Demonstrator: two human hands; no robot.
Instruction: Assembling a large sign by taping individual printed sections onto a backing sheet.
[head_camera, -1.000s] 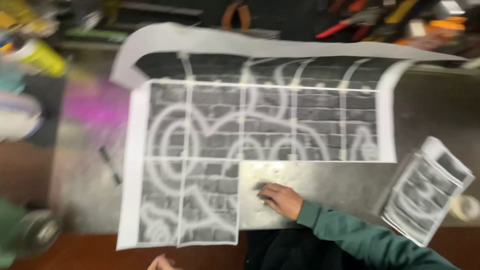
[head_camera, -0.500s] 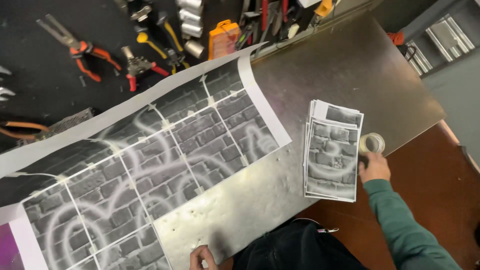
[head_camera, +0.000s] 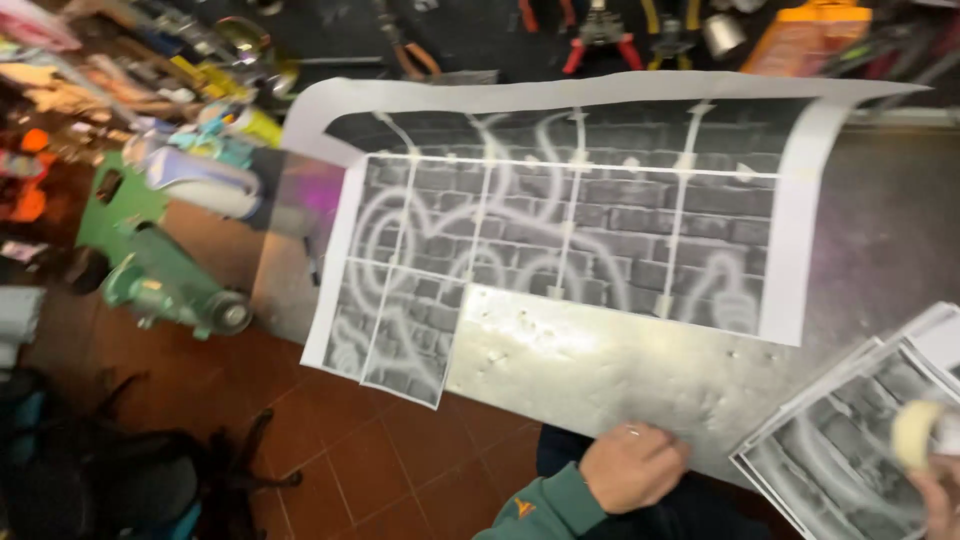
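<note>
Knuckles up, the left hand (head_camera: 632, 465) rests loosely curled on the near edge of the dented metal desk (head_camera: 620, 365), gripping nothing. At the right edge, the right hand (head_camera: 938, 492) pinches a roll of pale masking tape (head_camera: 915, 434) over a stack of grey brick-wall prints (head_camera: 835, 460). Farther off lies the large taped sheet of brick-wall prints (head_camera: 570, 220).

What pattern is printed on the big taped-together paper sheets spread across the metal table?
A grey brick wall with looping white spray-paint lines covers the taped paper sheets, seen in the head view.
</note>
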